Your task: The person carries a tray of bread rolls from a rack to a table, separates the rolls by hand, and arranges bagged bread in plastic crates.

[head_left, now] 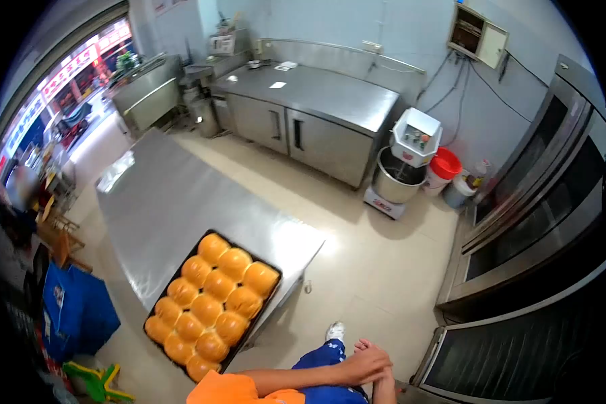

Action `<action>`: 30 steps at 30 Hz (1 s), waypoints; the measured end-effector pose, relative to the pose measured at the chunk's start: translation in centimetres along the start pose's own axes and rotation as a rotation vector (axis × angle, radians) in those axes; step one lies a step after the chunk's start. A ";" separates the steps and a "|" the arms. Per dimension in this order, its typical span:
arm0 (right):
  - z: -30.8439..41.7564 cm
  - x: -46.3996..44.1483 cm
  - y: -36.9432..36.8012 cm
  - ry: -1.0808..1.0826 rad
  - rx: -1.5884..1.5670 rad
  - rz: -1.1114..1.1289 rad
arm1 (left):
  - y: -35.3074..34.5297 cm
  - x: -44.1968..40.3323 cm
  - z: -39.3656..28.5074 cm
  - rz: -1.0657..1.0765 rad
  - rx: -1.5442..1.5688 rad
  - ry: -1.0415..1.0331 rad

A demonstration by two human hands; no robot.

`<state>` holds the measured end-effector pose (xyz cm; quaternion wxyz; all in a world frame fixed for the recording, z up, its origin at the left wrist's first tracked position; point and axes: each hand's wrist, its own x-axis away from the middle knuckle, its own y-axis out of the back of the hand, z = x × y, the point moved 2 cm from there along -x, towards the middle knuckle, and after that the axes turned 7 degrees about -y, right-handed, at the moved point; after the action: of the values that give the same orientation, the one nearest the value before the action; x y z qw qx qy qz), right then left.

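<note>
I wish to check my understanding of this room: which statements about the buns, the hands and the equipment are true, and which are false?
1. The buns sit in a dark tray. True.
2. Both hands grip the tray. False: the left hand and right hand touch each other, apart from the tray.
3. The mixer stands on the floor. True.
4. The blue bag lies on top of the near table. False: the blue bag is beside the near table.
5. A red bucket is beside the mixer. True.
6. The wall box is shut. False: the wall box has its door open.
</note>
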<state>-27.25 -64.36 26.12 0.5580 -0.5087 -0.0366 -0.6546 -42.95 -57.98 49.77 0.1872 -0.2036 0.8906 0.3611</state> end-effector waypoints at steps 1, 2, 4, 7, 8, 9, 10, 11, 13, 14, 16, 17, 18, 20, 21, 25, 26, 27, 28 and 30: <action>1.9 0.5 1.5 0.069 -0.050 0.005 | 0.4 -2.8 1.7 -0.047 0.016 -0.018; 4.3 1.4 2.2 0.128 -0.097 0.014 | 1.6 -5.8 3.6 -0.097 0.028 -0.023; 13.2 2.2 -1.6 0.283 -0.185 0.081 | 3.3 -11.0 7.4 -0.059 -0.025 -0.033; 22.6 -1.3 -5.2 0.400 -0.265 0.214 | 3.3 -16.5 14.8 -0.130 -0.228 -0.106; 25.2 -3.6 -5.5 0.379 -0.263 0.243 | 5.1 -18.2 17.7 -0.155 -0.242 -0.104; 27.5 -5.9 -5.9 0.361 -0.258 0.272 | 7.4 -19.5 20.4 -0.182 -0.256 -0.106; 29.6 -8.3 -6.4 0.336 -0.255 0.298 | 9.3 -20.6 23.4 -0.209 -0.266 -0.102; 31.2 -10.6 -6.9 0.305 -0.257 0.320 | 9.6 -20.3 27.3 -0.232 -0.260 0.032; 36.3 -15.4 -7.5 0.258 -0.235 0.368 | 9.7 -20.0 37.2 -0.301 -0.254 0.278; 38.6 -17.5 -7.4 0.133 -0.515 0.352 | 11.7 -20.0 41.0 -0.304 -0.370 0.335; 44.6 -19.7 -7.8 0.075 -0.436 0.425 | 16.0 -19.5 45.6 -0.443 -0.294 0.648; 48.2 -20.5 -8.4 0.049 -0.394 0.462 | 18.5 -19.5 47.6 -0.578 -0.096 0.878; 52.2 -21.4 -9.7 -0.007 -0.515 0.327 | 19.5 -17.2 50.3 -0.601 -0.286 0.932; 59.7 -24.2 -11.4 -0.035 -0.497 0.515 | 21.8 -14.2 52.6 -0.635 -0.495 1.051; 63.9 -25.9 -13.0 -0.048 -0.476 0.612 | 24.0 -13.9 52.7 -0.657 -0.516 1.118; 76.1 -32.0 -21.1 0.168 0.015 0.316 | 28.1 -11.5 53.1 -0.989 -0.449 1.367; 78.0 -34.0 -22.8 0.140 -0.016 0.353 | 28.2 -10.7 53.7 -1.110 -0.393 1.421; 79.9 -36.0 -24.5 0.111 -0.047 0.389 | 28.1 -9.7 54.5 -1.226 -0.339 1.473; 81.1 -38.4 -26.8 0.071 -0.114 0.375 | 27.0 -7.8 56.5 -1.316 -0.311 1.564; 82.7 -43.6 -29.8 -0.023 -0.180 0.463 | 22.9 -2.9 61.2 -1.339 -0.155 1.816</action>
<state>-4.49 27.93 50.48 0.6452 -0.5587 0.1330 -0.5039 -40.48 1.74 23.16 -0.3865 -0.8377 0.3839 -0.0391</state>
